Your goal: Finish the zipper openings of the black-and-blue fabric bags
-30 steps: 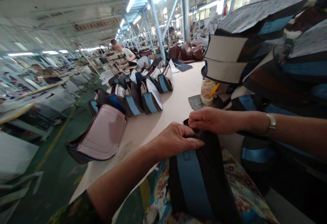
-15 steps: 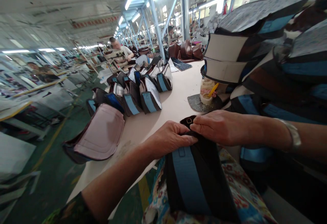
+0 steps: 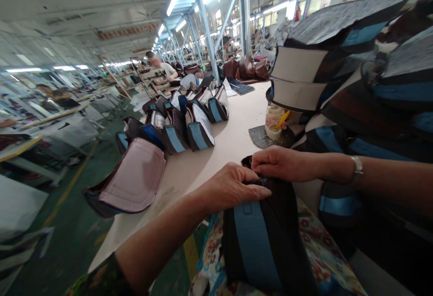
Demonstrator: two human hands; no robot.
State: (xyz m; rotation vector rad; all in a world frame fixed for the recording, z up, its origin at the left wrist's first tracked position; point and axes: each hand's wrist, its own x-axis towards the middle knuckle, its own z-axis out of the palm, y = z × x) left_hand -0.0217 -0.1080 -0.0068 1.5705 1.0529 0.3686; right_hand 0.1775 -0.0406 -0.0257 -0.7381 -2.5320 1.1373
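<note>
On my lap, over a flowered cloth, rests a dark bag with a blue strip along its side. My left hand pinches the bag's upper edge between thumb and fingers. Opposite it, my right hand has its fingers curled closed on the same edge, close to the left fingertips. A small dark end piece with a metal fitting pokes out beyond the hands, partly covered by the right fingers. The inside of the bag is hidden.
Several blue-striped bags stand on the pale table, with a pink-panelled bag at its near left edge. A cup with a yellow-handled tool sits on a dark mat. Stacked bags rise at right. A co-worker sits beyond.
My right hand has shifted slightly left and its fingers have curled in, covering more of the metal fitting. My left hand and the bag have moved a little right and down.
</note>
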